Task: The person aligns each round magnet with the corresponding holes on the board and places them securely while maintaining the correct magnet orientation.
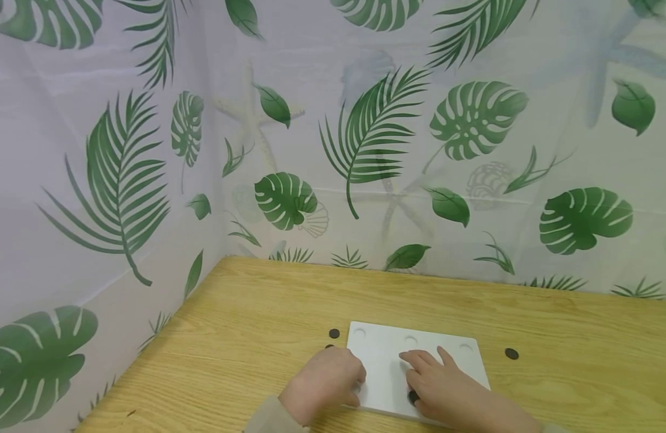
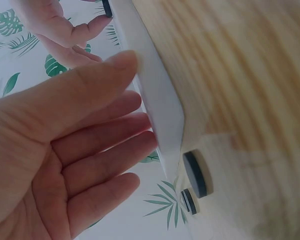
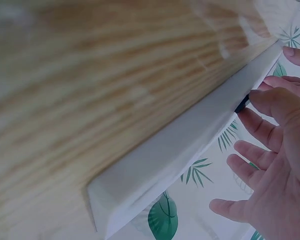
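Observation:
A white rectangular board (image 1: 380, 370) lies on the wooden table, with shallow round recesses along its far edge. Between thumb and index finger, my right hand (image 1: 446, 385) pinches a small black disc (image 3: 242, 103) over the near middle of the board; its other fingers spread out. At the board's left side is my left hand (image 1: 329, 379), fingers loosely bent and thumb tip (image 2: 125, 61) right at the board's edge, nothing gripped. Just beyond that hand, a black disc (image 1: 334, 333) lies on the table, with another (image 1: 329, 346) partly hidden behind the hand.
A further black disc (image 1: 511, 353) lies to the right of the board. Behind the wooden table (image 1: 278, 300) hangs a white leaf-print cloth (image 1: 311, 138), and the same cloth (image 1: 18, 258) runs along the left side.

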A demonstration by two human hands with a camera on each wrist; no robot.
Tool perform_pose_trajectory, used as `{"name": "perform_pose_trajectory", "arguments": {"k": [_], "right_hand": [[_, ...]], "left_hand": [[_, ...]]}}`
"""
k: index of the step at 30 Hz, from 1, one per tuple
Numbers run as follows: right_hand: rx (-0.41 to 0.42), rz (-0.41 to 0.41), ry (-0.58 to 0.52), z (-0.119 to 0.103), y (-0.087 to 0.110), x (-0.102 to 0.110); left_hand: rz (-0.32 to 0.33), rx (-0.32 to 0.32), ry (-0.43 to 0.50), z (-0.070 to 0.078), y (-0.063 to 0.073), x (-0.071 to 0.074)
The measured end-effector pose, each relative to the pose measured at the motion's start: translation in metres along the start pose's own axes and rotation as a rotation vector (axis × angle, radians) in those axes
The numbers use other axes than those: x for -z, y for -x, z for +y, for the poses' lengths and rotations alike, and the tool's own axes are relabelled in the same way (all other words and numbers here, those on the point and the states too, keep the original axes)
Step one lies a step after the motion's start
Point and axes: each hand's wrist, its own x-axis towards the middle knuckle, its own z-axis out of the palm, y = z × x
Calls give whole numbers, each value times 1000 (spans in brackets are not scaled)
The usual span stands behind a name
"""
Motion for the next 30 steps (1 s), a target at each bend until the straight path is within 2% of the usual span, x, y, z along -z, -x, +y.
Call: {"name": "perform_pose_trajectory", "arguments": {"k": [8,19,23,30], "right_hand": [[-10,-20,-17,0,0,-2],[14,-8,68,-1,2,-2],[-2,-31,47,-1,1,-1],[0,-4,42,-2,3,-1]], "left_hand": [[0,7,18,1,-1,-1],[2,4,4,0,0,0],[-2,4,-11,0,0,1],[20,-9,-24,1,0,-2]]}}
